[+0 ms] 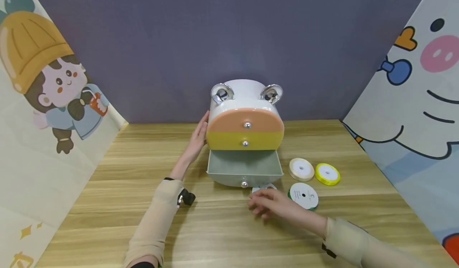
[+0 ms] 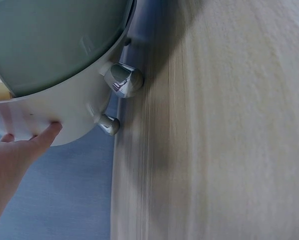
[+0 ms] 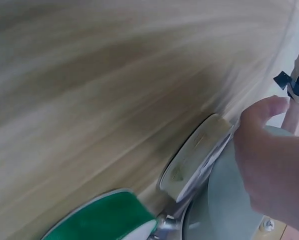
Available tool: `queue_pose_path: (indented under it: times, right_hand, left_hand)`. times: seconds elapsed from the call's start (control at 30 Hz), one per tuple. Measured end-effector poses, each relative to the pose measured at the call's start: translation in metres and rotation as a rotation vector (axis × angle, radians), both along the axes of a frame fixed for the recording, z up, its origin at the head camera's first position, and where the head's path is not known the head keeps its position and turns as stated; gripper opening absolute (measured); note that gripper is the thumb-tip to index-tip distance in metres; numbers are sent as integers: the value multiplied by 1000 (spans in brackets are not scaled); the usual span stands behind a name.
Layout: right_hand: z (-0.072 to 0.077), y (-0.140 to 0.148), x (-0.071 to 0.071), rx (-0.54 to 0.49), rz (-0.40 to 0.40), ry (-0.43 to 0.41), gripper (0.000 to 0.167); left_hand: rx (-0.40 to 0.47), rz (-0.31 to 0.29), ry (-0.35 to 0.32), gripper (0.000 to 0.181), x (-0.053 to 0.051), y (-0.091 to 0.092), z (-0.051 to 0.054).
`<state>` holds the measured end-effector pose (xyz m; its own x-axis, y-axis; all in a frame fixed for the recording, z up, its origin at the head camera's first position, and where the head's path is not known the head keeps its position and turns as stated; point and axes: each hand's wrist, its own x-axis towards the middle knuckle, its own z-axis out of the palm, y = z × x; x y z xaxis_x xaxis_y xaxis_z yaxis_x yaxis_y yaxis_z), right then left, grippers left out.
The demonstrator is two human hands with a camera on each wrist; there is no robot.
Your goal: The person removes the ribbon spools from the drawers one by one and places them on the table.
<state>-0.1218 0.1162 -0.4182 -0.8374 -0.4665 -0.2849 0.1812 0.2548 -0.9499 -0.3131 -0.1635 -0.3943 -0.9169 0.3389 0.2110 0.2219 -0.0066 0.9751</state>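
A small round-topped white drawer cabinet (image 1: 237, 89) with silver eye-like rings stands on the table. Its orange top drawer (image 1: 229, 120) and yellow middle drawer (image 1: 226, 140) are closed, while the grey-green bottom drawer (image 1: 229, 178) is pulled out. My left hand (image 1: 196, 140) rests against the cabinet's left side, its fingertips touching the white wall in the left wrist view. In front of the bottom drawer, my right hand (image 1: 274, 204) hovers with loosely bent fingers, nothing gripped. Just beyond it lies a pale ribbon spool (image 3: 197, 155), partly hidden by the hand in the head view.
Right of the cabinet lie a green ribbon spool (image 1: 303, 196), a cream ribbon spool (image 1: 301, 169) and a yellow ribbon spool (image 1: 327, 174). A dark wall (image 1: 161, 52) rises behind the wooden table (image 1: 143, 152), and printed panels flank both sides.
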Motion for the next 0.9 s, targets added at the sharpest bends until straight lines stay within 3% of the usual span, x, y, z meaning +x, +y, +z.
queue_pose_path:
  times: [0.13, 0.27, 0.43, 0.6, 0.9]
  right_hand:
    - [2, -8, -4, -125, -58, -187, 53]
    - [4, -18, -8, -195, -94, -283, 54]
    - [2, -28, -16, -221, -144, -306, 49]
    - [-2, -30, -23, -262, -204, -324, 42]
    - [-1, -32, -27, -325, -235, -333, 30]
  left_hand:
    - [-7, 13, 3, 50, -3, -1, -3]
    - [3, -2, 1, 51, 5, 0, 6]
    - [-3, -18, -12, 53, 15, 1, 17]
    - [-13, -22, -14, 52, 16, 0, 18]
    - [-8, -20, -12, 52, 14, 0, 16]
